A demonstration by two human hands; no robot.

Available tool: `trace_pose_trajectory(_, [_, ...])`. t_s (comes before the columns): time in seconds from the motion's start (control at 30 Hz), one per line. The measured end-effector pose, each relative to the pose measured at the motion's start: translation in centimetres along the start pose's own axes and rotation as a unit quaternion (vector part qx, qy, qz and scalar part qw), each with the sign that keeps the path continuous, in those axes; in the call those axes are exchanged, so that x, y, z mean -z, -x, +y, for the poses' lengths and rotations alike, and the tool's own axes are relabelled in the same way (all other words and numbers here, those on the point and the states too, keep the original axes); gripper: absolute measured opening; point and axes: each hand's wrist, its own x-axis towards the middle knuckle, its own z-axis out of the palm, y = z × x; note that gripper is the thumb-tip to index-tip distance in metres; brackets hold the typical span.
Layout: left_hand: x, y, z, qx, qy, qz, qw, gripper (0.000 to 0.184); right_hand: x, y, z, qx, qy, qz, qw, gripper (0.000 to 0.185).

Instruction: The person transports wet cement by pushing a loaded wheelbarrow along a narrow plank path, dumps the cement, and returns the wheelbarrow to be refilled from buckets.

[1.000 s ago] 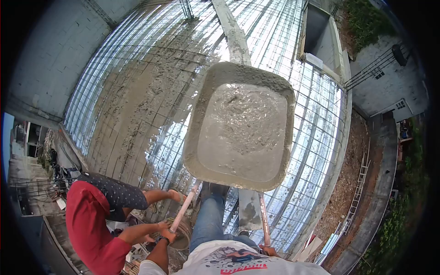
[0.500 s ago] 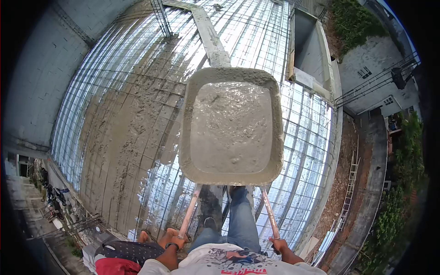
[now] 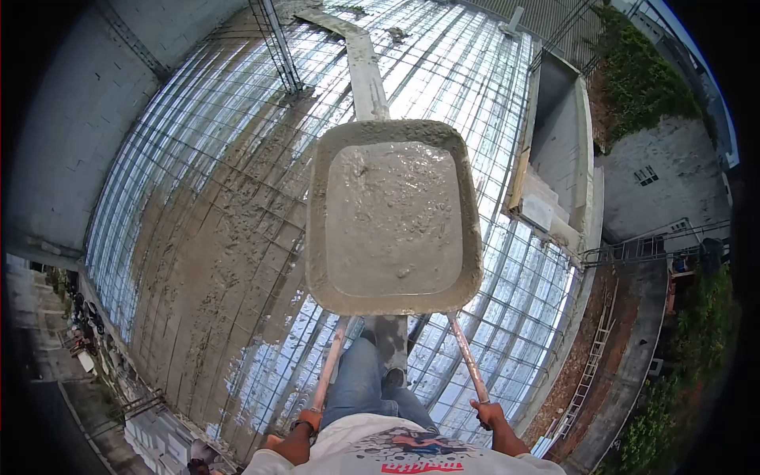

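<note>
A wheelbarrow tray point(image 3: 317, 229) full of wet concrete point(image 3: 393, 222) is in front of my body, above a narrow plank walkway point(image 3: 366, 75). Its two handles run back towards me. My left hand point(image 3: 309, 419) is closed round the end of the left handle point(image 3: 328, 368). At the end of the right handle point(image 3: 469, 360), my right hand point(image 3: 487, 414) is wrapped round the grip. My legs are astride over the walkway, one foot ahead of the other.
Steel mesh point(image 3: 514, 277) covers the shiny deck on both sides. Wet concrete point(image 3: 206, 269) lies spread at left. A rebar column point(image 3: 277, 47) stands ahead left; a stairwell opening point(image 3: 554, 134) is at right. A ladder point(image 3: 586, 380) lies beyond the right edge.
The co-worker in red beside the left handle has dropped out of view, apart from what may be a bit of limb at the bottom. The walkway and deck have shifted under the wheelbarrow; my feet have changed places.
</note>
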Motion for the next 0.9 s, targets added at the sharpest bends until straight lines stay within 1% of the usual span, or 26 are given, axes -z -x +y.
trace_pose_trajectory(0.07, [3.7,-2.2,3.9,-0.041,-0.051,0.008,0.998,0.055,3.1,-1.4,-5.9,0.018,0.015,0.011,1.0,0.059])
trace_pose_trajectory(0.13, [9.4,-3.1,9.4,-0.075,-0.079,0.023,0.994,0.052,6.3,-2.4,-12.7,0.029,0.007,0.013,0.999,0.058])
trace_pose_trajectory(0.2, [13.9,-2.8,12.9,-0.041,-0.068,-0.006,0.997,0.05,9.3,-1.5,-19.4,0.029,-0.012,0.004,1.0,0.056])
trace_pose_trajectory(0.23, [18.5,-4.4,16.4,-0.031,-0.056,0.0,0.998,0.05,10.6,-1.7,-22.9,0.032,0.01,0.018,0.999,0.056])
trace_pose_trajectory(0.27, [23.1,-2.9,19.2,-0.057,-0.054,0.014,0.997,0.056,12.3,-1.4,-26.7,0.03,0.005,0.015,0.999,0.058])
trace_pose_trajectory(0.3, [26.8,-1.7,21.5,-0.035,-0.001,0.001,0.999,0.06,13.7,-1.0,-29.9,0.022,0.003,0.005,1.0,0.059])
trace_pose_trajectory(0.33, [31.6,-2.2,24.9,-0.019,0.054,-0.001,0.998,0.064,15.4,-2.1,-34.6,0.039,0.017,0.028,0.999,0.062])
trace_pose_trajectory(0.4, [35.2,-5.1,26.6,0.001,0.143,-0.01,0.99,0.074,18.5,0.4,-41.5,0.043,0.055,0.058,0.996,0.067])
trace_pose_trajectory(0.43, [36.9,-6.7,27.4,0.012,0.187,-0.013,0.982,0.079,20.7,1.3,-45.4,0.06,0.057,0.046,0.995,0.069])
trace_pose_trajectory(0.5, [43.8,-9.8,33.3,0.12,0.264,-0.035,0.956,0.084,22.7,-2.5,-51.2,0.06,0.029,0.037,0.997,0.068])
trace_pose_trajectory(0.53, [50.1,-6.7,37.8,0.102,0.252,-0.02,0.962,0.094,23.7,-4.8,-53.8,0.059,0.036,0.042,0.997,0.072])
trace_pose_trajectory(0.6, [54.6,-11.5,40.3,0.122,0.272,-0.029,0.954,0.098,25.3,-8.4,-59.6,0.055,0.054,0.044,0.996,0.083])
trace_pose_trajectory(0.67, [59.0,-14.2,43.4,0.137,0.312,-0.026,0.94,0.102,28.1,-10.7,-66.4,0.064,0.06,0.043,0.995,0.086])
trace_pose_trajectory(0.7, [62.6,-14.1,45.8,0.14,0.324,-0.024,0.935,0.102,29.5,-10.9,-70.0,0.069,0.061,0.041,0.995,0.087])
trace_pose_trajectory(0.73, [65.9,-14.1,48.5,0.139,0.335,-0.023,0.931,0.103,30.7,-11.6,-73.6,0.08,0.043,0.034,0.995,0.087])
trace_pose_trajectory(0.77, [70.3,-14.5,51.9,0.131,0.35,-0.015,0.927,0.103,32.8,-12.2,-78.3,0.09,0.051,0.043,0.994,0.076])
trace_pose_trajectory(0.8, [74.1,-13.9,54.9,0.126,0.326,0.019,0.937,0.105,34.7,-10.8,-83.7,0.098,0.051,0.052,0.992,0.067])
trace_pose_trajectory(0.83, [77.9,-13.3,57.9,0.123,0.3,0.053,0.944,0.108,36.8,-9.5,-86.7,0.095,0.062,0.06,0.992,0.06])
trace_pose_trajectory(0.87, [80.0,-14.6,59.4,0.131,0.287,0.049,0.948,0.108,37.9,-13.1,-88.5,0.132,0.089,0.083,0.984,0.062])
trace_pose_trajectory(0.9, [81.3,-18.3,60.0,0.135,0.292,0.014,0.947,0.109,40.1,-12.8,-92.9,0.147,0.089,0.085,0.982,0.063])
